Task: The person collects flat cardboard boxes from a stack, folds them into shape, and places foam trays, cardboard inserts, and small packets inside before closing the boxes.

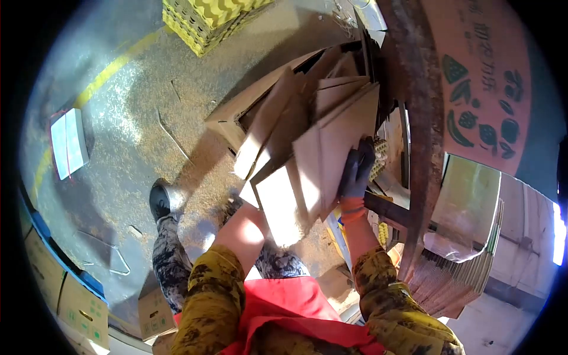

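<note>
Several folded flat cardboard pieces (337, 145) stand fanned out in front of me, slightly blurred. My right hand (358, 168), in a dark glove with an orange cuff, grips them at their right edge. On the near left side, my left forearm (241, 232) reaches in behind the cardboard, which hides my left hand and its fingers. Just beyond the pieces lies an open cardboard box (228, 121), with more brown cardboard inside or against it; the overlap hides which.
A rusty metal post (423, 118) stands close on the right, beside a printed carton (482, 83). Stacked flat cardboard (452, 281) is at lower right. Yellow egg trays (207, 21) stand at the top. A white box (69, 144) and bent wire (171, 136) lie on the dusty floor.
</note>
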A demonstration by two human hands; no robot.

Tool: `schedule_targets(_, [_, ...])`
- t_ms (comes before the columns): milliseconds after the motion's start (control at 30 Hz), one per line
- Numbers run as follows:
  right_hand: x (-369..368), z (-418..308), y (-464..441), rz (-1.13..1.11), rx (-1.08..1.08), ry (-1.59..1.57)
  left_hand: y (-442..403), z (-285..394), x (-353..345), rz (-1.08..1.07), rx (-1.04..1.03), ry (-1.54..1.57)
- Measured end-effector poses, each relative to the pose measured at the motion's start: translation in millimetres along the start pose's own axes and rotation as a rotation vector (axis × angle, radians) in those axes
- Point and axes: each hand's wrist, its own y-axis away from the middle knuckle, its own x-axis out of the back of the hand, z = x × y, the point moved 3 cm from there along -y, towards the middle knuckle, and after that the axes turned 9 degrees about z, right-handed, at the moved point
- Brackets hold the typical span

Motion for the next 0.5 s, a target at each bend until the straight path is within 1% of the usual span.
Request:
schedule_targets(33, [-1.0,-2.4,-0.9,-0.057,0.007,0.014,5.8,1.3,9.0,0.023,-0.028,-0.042])
schedule_targets(133, [-3.5,-55.1,14.7,-0.062,-0.038,-0.005,48.2,1.0,47.3,0.111,-0.085,-0.184])
schedule_targets(167, [-5.6,-56.5,28.2,-0.018,-0.139,-0.256,71.5,3.1,65.4,0.147,-0.103,-0.235])
schedule_targets(267, [-0.5,-106.7,58.2,-0.127,0.063,-0.154,169.6,12.6,118.1,0.272,-0.137,-0.372])
schedule_targets(333, [5.5,-151.0,83.5,-0.135,-0.141,-0.395,250.5,17.2,142.2,0.368,-0.144,-0.451])
schedule_targets(400, [21.5,-189.4,90.8,-0.193,0.092,-0.228,322.8,24.5,154.3,0.453,-0.168,-0.498])
schedule_targets(500, [60.8,-248.6,102.6,-0.279,0.139,-0.262,427.1,29.0,154.6,0.572,-0.193,-0.56])
